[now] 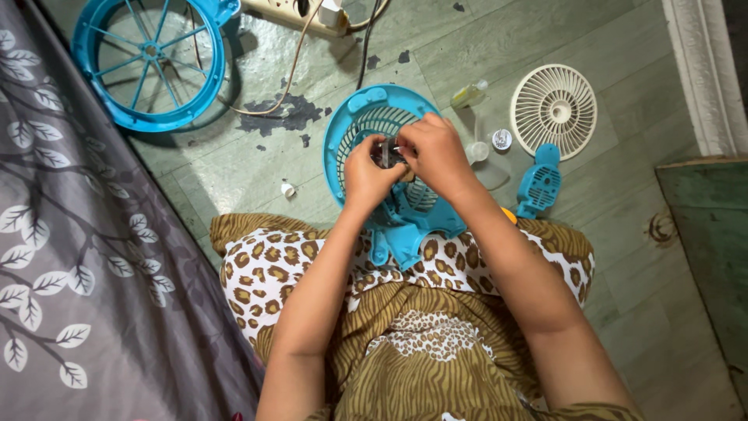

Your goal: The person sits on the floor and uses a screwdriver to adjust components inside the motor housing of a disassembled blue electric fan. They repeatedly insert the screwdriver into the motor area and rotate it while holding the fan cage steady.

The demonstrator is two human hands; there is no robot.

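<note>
Fan housing (pixel 366 125), blue plastic with a round grille, rests tilted against my lap on the leopard-print cloth (pixel 265 273), its base toward me and its rim out over the green floor (pixel 483 39). Both hands meet at the hub. Left hand (pixel 366 175) is curled around the small dark motor part (pixel 384 153) at the grille centre, steadying it from below. Right hand (pixel 436 152) is pinched shut on the same part from above; what the fingertips grip I cannot tell, they cover it.

Judgement on doing this well: keep the left hand as the fixed brace and let only the right fingers work, so the housing does not rock on the cloth. Small pieces could drop into the folds, so I would keep the work over the grille.

Around me: white fan grille (pixel 554 109) and a blue back cover (pixel 539 183) lie to the right, a small bottle (pixel 468 95) just beyond the housing, a second blue ring with spokes (pixel 148 62) far left, a power strip (pixel 300 12) at the top edge.
</note>
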